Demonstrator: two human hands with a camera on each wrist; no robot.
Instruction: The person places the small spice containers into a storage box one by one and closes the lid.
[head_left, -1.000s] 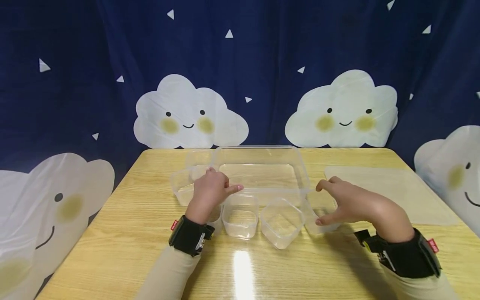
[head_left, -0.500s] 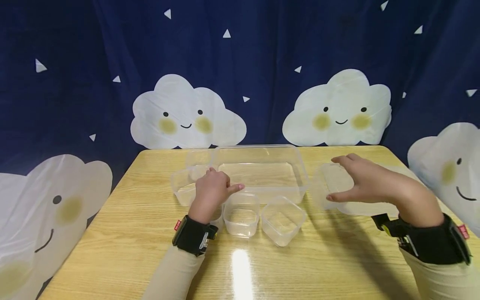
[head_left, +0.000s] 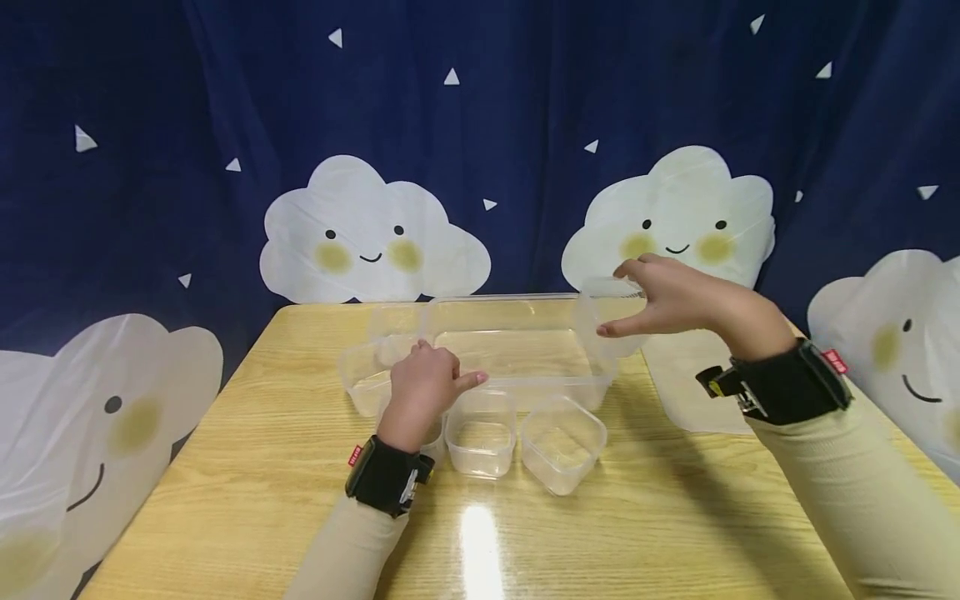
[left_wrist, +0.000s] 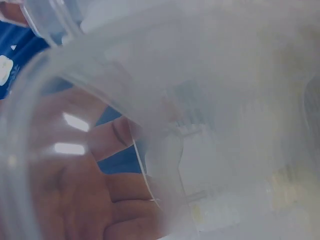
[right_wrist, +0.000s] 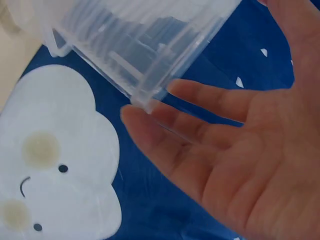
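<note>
Right hand: the right hand (head_left: 663, 300), in the upper right of the head view, holds a small clear tub (head_left: 603, 321) in the air, fingers over its top and thumb under it; the wrist view shows the fingers spread along the tub's ribbed wall (right_wrist: 145, 45).
Held tub: off the bench, tilted, above the right end of the big clear tray (head_left: 517, 346).
Left hand: the left hand (head_left: 423, 383), centre of the frame, rests loosely curled on a clear tub (head_left: 367, 375) at the tray's left end, forefinger pointing right; whether it grips the rim I cannot tell. Its wrist view is filled with blurred clear plastic (left_wrist: 200, 125).
Front row: two small tubs (head_left: 480, 433) and (head_left: 562, 442) stand side by side just below the tray.
Lid: a flat clear lid (head_left: 690, 379) lies on the bench (head_left: 247, 500), right of the tray.
</note>
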